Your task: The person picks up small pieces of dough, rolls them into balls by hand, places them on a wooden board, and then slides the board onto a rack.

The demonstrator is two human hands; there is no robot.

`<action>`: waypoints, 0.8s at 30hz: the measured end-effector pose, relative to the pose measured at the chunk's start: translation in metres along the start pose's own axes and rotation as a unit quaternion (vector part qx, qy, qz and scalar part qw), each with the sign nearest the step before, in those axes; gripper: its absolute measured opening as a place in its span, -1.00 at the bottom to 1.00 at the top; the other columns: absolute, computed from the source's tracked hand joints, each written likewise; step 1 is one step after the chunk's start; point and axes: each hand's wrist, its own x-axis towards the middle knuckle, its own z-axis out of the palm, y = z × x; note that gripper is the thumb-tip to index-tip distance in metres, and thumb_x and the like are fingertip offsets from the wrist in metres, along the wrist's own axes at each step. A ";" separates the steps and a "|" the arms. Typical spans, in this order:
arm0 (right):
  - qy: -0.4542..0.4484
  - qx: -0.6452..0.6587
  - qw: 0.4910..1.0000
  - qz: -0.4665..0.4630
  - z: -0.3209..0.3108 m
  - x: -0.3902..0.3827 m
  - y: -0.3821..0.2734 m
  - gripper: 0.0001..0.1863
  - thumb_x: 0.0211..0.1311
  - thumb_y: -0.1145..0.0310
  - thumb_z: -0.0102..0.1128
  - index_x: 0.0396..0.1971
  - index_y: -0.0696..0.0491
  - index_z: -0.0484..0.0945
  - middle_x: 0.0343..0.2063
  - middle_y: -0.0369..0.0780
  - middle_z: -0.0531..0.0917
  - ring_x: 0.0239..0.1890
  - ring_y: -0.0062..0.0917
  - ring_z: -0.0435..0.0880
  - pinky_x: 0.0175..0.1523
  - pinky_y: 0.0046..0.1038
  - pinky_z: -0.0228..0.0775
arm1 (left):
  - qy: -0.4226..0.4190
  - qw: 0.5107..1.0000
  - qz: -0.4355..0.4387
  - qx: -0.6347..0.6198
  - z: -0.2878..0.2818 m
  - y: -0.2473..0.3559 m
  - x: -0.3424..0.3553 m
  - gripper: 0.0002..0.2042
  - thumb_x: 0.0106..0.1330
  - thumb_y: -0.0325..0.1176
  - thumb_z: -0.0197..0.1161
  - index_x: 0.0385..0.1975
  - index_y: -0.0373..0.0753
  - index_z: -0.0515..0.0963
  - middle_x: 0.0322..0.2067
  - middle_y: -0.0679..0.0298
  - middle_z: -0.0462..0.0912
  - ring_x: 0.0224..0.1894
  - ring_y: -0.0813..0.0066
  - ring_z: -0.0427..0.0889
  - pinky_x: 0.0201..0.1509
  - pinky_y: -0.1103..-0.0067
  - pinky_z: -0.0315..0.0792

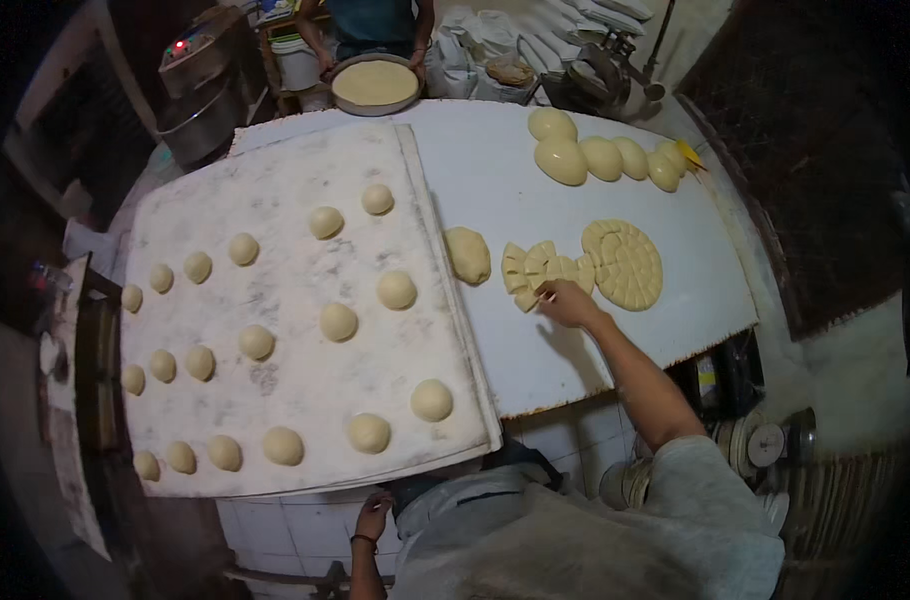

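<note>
My right hand (pixel 569 303) reaches over the table to the near edge of a flat dough sheet cut into pieces (pixel 545 265). Its fingers are pinched together; a small pale bit shows at them, too small to name. Touching that sheet on the right is a round dough disc scored into many pieces (pixel 623 265). An uncut lump of dough (pixel 467 255) lies to the left of the cut sheet. Below the table edge, my left hand (pixel 373 513) hangs by my side with loosely curled fingers and nothing visible in it.
Rows of dough balls (pixel 338 322) rest on a floured cloth-covered board (pixel 305 270) on the left. Larger glossy dough mounds (pixel 601 159) sit at the far right. Across the table a person holds a round pan (pixel 375 83). A mixer (pixel 203 105) stands far left.
</note>
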 end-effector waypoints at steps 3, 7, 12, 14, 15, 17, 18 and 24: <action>0.108 0.059 0.991 0.045 0.068 0.020 0.058 -0.33 0.29 0.14 0.41 0.33 0.15 0.51 0.15 0.13 0.58 0.16 0.02 0.64 0.25 -0.02 0.53 | -0.111 0.986 -0.072 0.105 0.125 0.082 -0.006 -0.54 0.51 -0.08 0.33 0.24 -0.27 0.63 0.19 0.12 0.73 0.28 0.31 0.64 0.35 0.41 0.49; 0.202 -0.073 0.976 0.014 0.101 0.039 0.072 -0.49 0.24 0.20 0.40 0.12 0.12 0.57 0.07 0.05 0.57 0.08 0.03 0.65 0.17 -0.05 0.57 | -0.237 0.967 -0.064 0.068 0.262 0.272 -0.046 -0.53 0.58 -0.09 0.30 0.31 -0.27 0.58 0.14 0.21 0.70 0.19 0.42 0.64 0.29 0.49 0.50; 0.112 0.213 0.969 -0.048 0.074 0.014 0.079 -0.63 0.16 0.37 0.44 -0.12 0.12 0.47 -0.24 -0.05 0.61 -0.15 -0.28 0.72 -0.07 -0.28 0.63 | -0.096 0.967 0.159 -0.173 0.379 0.331 0.049 -0.42 0.64 -0.27 0.21 0.55 -0.22 0.16 0.43 0.13 0.40 0.34 0.36 0.53 0.42 0.39 0.47; 0.076 0.379 0.920 0.073 0.093 -0.031 0.118 -0.69 0.24 0.46 0.43 -0.20 0.11 0.41 -0.33 -0.24 0.54 -0.39 -0.60 0.65 -0.33 -0.48 0.52 | -0.101 0.923 0.095 -0.360 0.426 0.368 0.088 -0.44 0.68 -0.18 0.12 0.54 -0.21 0.14 0.40 0.10 0.40 0.33 0.31 0.54 0.36 0.33 0.52; 0.046 0.411 0.908 0.075 0.088 -0.059 0.104 -0.72 0.29 0.48 0.40 -0.20 0.10 0.41 -0.29 -0.25 0.56 -0.38 -0.63 0.65 -0.30 -0.50 0.52 | -0.099 0.884 0.053 -0.453 0.427 0.385 0.097 -0.45 0.68 -0.15 0.12 0.52 -0.22 0.17 0.32 0.08 0.49 0.27 0.33 0.59 0.31 0.34 0.55; 0.047 0.454 0.888 0.062 0.083 -0.099 0.110 -0.73 0.33 0.47 0.39 -0.08 0.12 0.48 -0.22 -0.25 0.59 -0.31 -0.64 0.66 -0.26 -0.50 0.53 | -0.107 0.909 0.078 -0.394 0.430 0.370 0.120 -0.42 0.61 -0.16 0.25 0.46 -0.27 0.22 0.20 0.10 0.58 0.14 0.38 0.64 0.22 0.40 0.58; 0.041 0.476 0.876 0.073 0.083 -0.113 0.125 -0.71 0.33 0.45 0.39 -0.05 0.13 0.50 -0.21 -0.23 0.59 -0.29 -0.62 0.66 -0.23 -0.48 0.53 | -0.071 0.946 0.092 -0.301 0.435 0.362 0.128 -0.41 0.58 -0.16 0.30 0.43 -0.31 0.25 0.15 0.11 0.60 0.08 0.40 0.65 0.18 0.42 0.58; 0.123 0.145 0.974 0.120 0.087 -0.179 0.195 -0.64 0.29 0.37 0.42 0.02 0.15 0.55 -0.06 -0.07 0.58 -0.05 -0.26 0.63 0.04 -0.19 0.51 | 0.197 0.858 0.367 0.301 0.448 0.387 0.143 -0.47 0.22 -0.23 0.54 0.15 -0.29 0.58 0.12 0.05 0.59 0.20 0.09 0.51 0.34 0.25 0.43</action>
